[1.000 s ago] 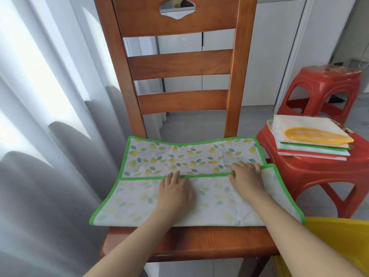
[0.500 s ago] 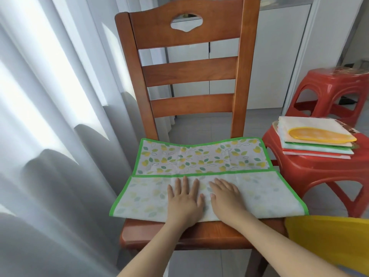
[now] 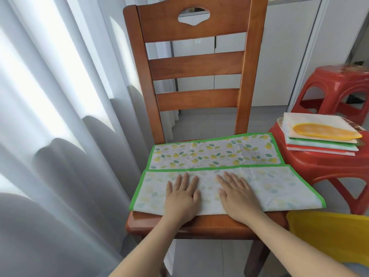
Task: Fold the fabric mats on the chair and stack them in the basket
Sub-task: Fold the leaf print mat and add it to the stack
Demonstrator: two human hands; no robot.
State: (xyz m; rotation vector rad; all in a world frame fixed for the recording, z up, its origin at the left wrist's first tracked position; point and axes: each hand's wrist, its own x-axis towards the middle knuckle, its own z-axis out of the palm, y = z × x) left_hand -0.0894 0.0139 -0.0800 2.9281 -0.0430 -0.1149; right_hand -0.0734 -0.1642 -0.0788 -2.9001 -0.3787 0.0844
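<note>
A green-edged fabric mat with a leaf print lies on the seat of a wooden chair. Its near half is folded up over itself, pale underside showing, and the folded edge runs across the middle. My left hand and my right hand lie flat on the folded flap, side by side, fingers straight and pointing away from me. A yellow basket shows at the lower right, just beside the chair's front corner; its inside is out of sight.
A stack of folded mats sits on a red plastic stool right of the chair, with a second red stool behind it. Grey curtains hang on the left. White cabinet doors stand behind the chair.
My right hand has slid left from the flap's right side to the middle, beside my left hand. Both hands have drawn nearer on the flap. The view has shifted so the chair sits further right.
</note>
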